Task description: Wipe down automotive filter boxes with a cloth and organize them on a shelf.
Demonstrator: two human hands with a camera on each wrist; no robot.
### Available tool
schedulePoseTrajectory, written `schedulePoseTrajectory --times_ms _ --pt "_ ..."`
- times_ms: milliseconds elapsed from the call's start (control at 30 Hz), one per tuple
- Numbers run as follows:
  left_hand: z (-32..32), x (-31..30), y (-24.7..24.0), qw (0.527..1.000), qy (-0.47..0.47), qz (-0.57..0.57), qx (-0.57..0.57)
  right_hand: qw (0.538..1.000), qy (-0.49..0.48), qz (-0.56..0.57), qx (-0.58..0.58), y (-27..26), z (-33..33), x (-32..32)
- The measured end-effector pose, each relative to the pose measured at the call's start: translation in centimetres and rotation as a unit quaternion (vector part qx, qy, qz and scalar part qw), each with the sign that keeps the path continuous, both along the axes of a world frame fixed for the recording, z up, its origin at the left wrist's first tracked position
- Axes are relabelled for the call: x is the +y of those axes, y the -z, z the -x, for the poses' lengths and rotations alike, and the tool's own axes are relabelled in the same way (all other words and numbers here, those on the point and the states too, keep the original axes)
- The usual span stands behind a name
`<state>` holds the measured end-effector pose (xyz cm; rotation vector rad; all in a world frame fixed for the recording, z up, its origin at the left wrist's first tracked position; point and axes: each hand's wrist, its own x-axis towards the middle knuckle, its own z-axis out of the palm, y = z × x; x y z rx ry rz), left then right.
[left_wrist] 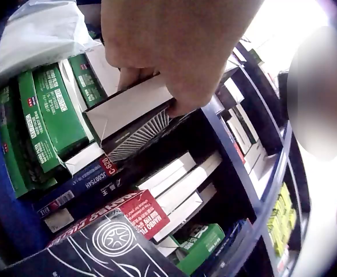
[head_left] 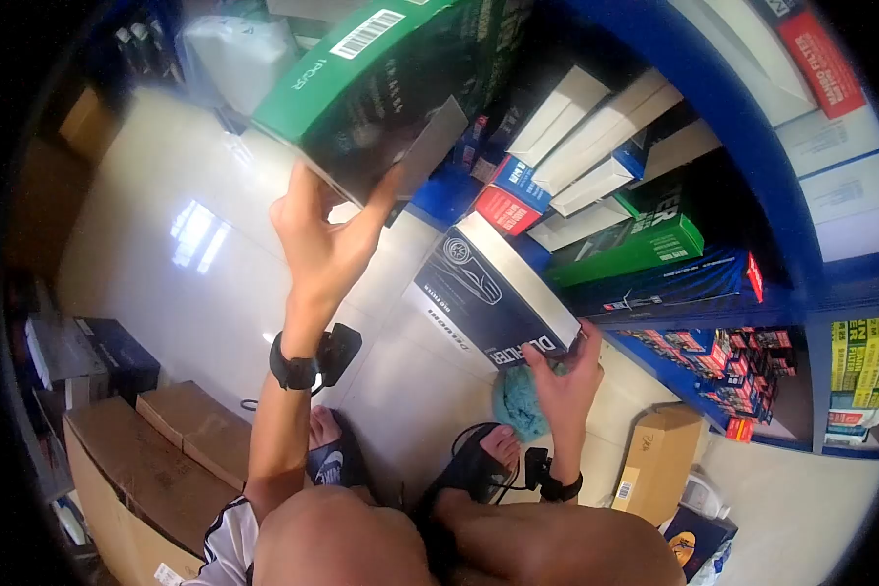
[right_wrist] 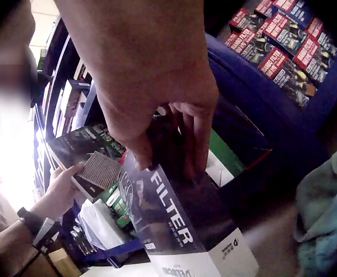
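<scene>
My left hand (head_left: pixel 324 239) grips the near end of a green and black filter box (head_left: pixel 308 93), thumb on one side and fingers on the other. In the right wrist view this box (right_wrist: pixel 102 169) shows a pleated filter picture. Lower and to the right, my right hand (head_left: pixel 568 386) pinches the end of a dark blue and white box (head_left: pixel 488 293) lettered FILTER, with the thumb on its printed face (right_wrist: pixel 168 213). That box slants beside the shelf's front, its far end by a red and blue box (head_left: pixel 513 195).
A blue shelf (head_left: pixel 742 127) holds several filter boxes on edge, among them a green one (head_left: pixel 645 249). Small red and blue packs (head_left: pixel 742 371) fill a lower bay. A teal cloth (head_left: pixel 521 405) lies on the floor. Cardboard boxes (head_left: pixel 151 479) stand at left, another (head_left: pixel 659 454) at right.
</scene>
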<state>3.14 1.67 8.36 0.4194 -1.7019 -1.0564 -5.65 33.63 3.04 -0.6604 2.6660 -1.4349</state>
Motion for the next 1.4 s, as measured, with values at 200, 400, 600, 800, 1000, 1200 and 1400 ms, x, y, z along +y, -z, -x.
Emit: schedulePoseTrajectory --times_ms 200,400,600,800,1000,1200,1400 --pt "0.7 0.6 0.2 0.998 -0.045 0.041 0.035 1.000 0.002 -0.010 -0.006 0.3 0.2 -0.7" --pt "-0.8 1.8 3.8 0.993 -0.062 0.077 0.059 1.000 -0.014 -0.002 -0.021 -0.4 -0.1 -0.6" --pt "-1.5 2.4 4.2 0.996 -0.058 -0.007 0.065 1.000 -0.008 -0.008 0.000 0.1 -0.1 -0.9" --pt "-1.4 3.1 4.3 0.997 -0.036 0.042 0.050 0.998 0.052 0.019 -0.011 0.0 -2.3 -2.9" --pt "-1.1 3.4 4.0 0.993 -0.058 0.043 0.092 0.989 -0.005 -0.023 0.144 3.2 -4.8 -2.6" --pt "-1.4 4.1 3.3 0.995 -0.071 0.021 0.074 0.974 -0.012 0.042 0.222 2.6 -3.4 -6.2" --pt "-0.9 4.4 4.0 0.992 -0.089 0.017 0.088 0.951 -0.055 0.013 0.304 1.6 -3.3 -9.2"
